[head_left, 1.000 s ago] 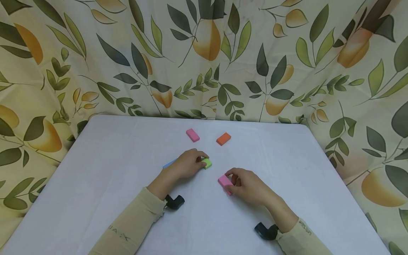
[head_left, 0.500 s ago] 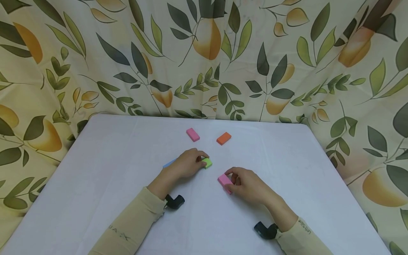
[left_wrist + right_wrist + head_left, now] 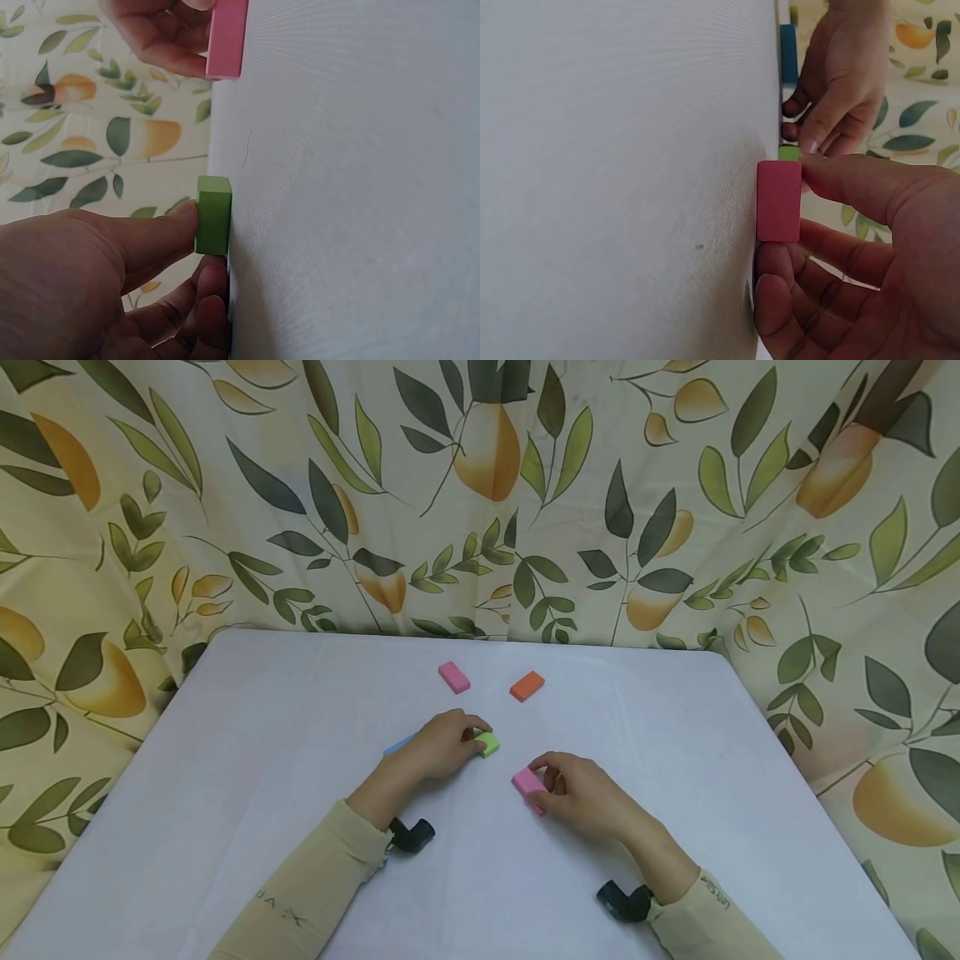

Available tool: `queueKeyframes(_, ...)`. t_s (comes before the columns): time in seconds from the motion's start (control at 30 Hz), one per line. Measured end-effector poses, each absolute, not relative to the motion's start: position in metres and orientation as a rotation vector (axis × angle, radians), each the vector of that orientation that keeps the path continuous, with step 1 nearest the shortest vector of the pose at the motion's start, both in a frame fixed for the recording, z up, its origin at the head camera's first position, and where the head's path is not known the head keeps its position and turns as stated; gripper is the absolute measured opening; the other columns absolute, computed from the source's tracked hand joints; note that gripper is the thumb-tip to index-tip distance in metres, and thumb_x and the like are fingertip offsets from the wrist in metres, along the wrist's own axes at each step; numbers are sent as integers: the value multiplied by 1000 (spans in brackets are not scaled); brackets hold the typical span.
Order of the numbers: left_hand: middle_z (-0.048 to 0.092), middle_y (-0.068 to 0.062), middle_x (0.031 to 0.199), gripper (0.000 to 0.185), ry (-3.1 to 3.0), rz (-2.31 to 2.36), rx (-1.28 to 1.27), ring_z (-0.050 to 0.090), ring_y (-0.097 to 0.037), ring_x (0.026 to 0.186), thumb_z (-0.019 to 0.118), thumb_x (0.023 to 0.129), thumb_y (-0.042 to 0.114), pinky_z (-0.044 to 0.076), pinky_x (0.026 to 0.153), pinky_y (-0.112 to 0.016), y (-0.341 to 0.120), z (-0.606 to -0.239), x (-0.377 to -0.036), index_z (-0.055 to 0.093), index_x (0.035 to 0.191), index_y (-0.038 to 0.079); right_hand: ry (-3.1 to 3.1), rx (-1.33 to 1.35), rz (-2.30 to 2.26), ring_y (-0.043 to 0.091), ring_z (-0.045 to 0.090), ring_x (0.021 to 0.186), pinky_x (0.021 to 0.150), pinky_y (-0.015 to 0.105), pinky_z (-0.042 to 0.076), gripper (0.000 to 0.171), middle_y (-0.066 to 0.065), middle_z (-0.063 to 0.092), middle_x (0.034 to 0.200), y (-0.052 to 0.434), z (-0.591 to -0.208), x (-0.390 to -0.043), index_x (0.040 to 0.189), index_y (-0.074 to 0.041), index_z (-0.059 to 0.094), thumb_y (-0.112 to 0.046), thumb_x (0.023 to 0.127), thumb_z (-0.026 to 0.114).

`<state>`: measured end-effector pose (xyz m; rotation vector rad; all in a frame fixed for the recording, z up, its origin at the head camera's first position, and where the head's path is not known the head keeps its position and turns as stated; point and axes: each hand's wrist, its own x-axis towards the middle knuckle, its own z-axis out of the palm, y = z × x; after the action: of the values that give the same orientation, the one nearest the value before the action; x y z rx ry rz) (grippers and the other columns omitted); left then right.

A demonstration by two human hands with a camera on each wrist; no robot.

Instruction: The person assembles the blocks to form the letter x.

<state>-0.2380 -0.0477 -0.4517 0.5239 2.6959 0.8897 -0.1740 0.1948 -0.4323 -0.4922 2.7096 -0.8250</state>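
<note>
1. So the green block (image 3: pixel 488 744) is sitting on the counter, roughly in the middle, with the left hand (image 3: pixel 448 743) on it. That grip is a pinch: thumb on the near side, fingertip over on the far side.
2. The near pink block (image 3: pixel 529 788) is on the counter too, a bit closer to the person and off to the right of the green one. The two are near each other but not touching.
3. Right hand (image 3: pixel 588 797) has that pink one in a pinch as well, thumb on one end and fingers at the other.
4. There's a blue block (image 3: pixel 397 746) beside the left wrist, mostly hidden by it in the head view; the right wrist camera catches more of it.
5. Further back lie another pink block (image 3: pixel 453 677) and an orange block (image 3: pixel 527 686), both flat, well apart from the hands.
6. Both arms are in beige sleeves, with a black gadget at each wrist.
7. The counter (image 3: pixel 285 710) is covered in white, and behind it hangs leaf-print fabric (image 3: pixel 491 460).
</note>
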Motion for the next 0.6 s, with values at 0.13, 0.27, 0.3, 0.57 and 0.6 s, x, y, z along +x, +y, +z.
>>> queueKeyframes(0.13,55,1,93,31,2695,896,523,51,-17,86,59,96,28,44,72,-29,-47,-451,-238,64,126,24,2716,-469,-826,11,54,71,65,26,46,32,-7,59,79,194,-433,-174,116,-20,63,-29,87,71)
queueKeyframes(0.27,55,1,93,31,2696,890,527,51,-16,87,59,96,28,44,73,-29,-47,-451,-238,64,126,24,2716,-461,-830,11,55,72,66,27,46,32,-7,59,79,194,-433,-174,116,-21,63,-30,87,71)
queueKeyframes(0.3,55,1,93,31,2697,890,528,51,-16,87,59,96,28,44,73,-29,-47,-451,-237,64,126,24,2717,-459,-829,11,55,72,66,27,46,32,-7,59,79,194,-433,-174,116,-21,63,-30,86,72)
queueKeyframes(0.57,55,1,93,30,2688,901,545,51,-16,87,59,96,27,44,74,-29,-48,-450,-237,64,126,23,2710,-438,-825,12,55,73,66,28,47,34,-7,60,80,194,-432,-175,118,-19,63,-28,86,72)
queueKeyframes(0.6,55,1,93,31,2688,903,548,51,-16,87,59,96,27,44,74,-29,-48,-451,-237,64,126,23,2711,-439,-822,12,55,73,66,28,47,34,-7,60,81,194,-432,-175,118,-19,63,-27,86,72)
